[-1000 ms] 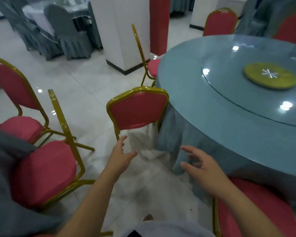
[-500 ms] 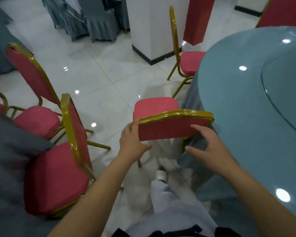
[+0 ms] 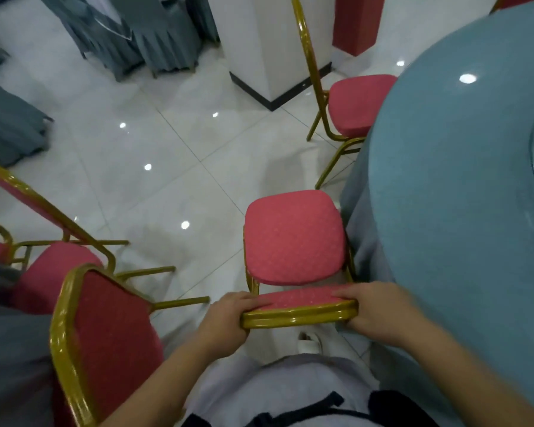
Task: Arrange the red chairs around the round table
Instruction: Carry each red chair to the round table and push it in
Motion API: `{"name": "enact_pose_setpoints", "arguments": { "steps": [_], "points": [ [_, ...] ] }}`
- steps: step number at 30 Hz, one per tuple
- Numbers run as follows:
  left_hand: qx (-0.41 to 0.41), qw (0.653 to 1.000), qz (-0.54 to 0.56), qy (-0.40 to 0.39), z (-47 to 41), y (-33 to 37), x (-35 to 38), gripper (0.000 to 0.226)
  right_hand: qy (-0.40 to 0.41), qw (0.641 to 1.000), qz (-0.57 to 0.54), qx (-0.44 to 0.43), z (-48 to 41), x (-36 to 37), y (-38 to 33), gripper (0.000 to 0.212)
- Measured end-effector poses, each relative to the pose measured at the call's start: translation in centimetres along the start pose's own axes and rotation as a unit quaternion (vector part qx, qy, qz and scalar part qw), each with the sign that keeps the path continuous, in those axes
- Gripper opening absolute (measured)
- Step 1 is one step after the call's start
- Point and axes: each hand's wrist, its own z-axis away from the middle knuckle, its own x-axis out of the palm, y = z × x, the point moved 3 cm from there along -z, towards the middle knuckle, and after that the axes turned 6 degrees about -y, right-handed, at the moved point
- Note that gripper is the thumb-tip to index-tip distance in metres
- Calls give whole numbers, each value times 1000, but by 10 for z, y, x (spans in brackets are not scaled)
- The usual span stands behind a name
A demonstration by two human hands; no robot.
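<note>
The left hand (image 3: 225, 322) and right hand (image 3: 379, 312), reaching half a second ago, now clamp the ends of the backrest (image 3: 299, 314). The chair (image 3: 293, 238) stands at lower centre, beside the round table (image 3: 460, 211), ready for repositioning.

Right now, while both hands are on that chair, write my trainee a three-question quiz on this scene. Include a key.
1. True or false: the left hand and the right hand both grip the top rail of one red chair.
2. That chair's seat lies closest to: A) the cloth skirt of the round table, B) a white pillar, C) grey-covered chairs.
3. Fill in: the chairs' metal frames are ___ coloured.
Key: 1 true; 2 A; 3 gold.
</note>
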Motion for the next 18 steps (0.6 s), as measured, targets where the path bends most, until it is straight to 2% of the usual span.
{"name": "enact_pose_setpoints", "arguments": {
  "steps": [6, 10, 15, 18],
  "points": [
    [16, 997, -79, 3, -64, -18, -67, 51, 70, 992, -89, 54, -28, -19, -2, 23],
    [31, 998, -59, -6, -110, -33, -110, 43, 142, 972, -157, 103, -32, -22, -15, 17],
    [109, 985, -116, -72, -179, -32, -148, 42, 169, 951, -193, 171, -45, -37, -25, 23],
    [175, 970, -129, -110, -213, -29, -165, 39, 157, 941, -208, 215, -56, -52, -29, 24]
  ]
}}
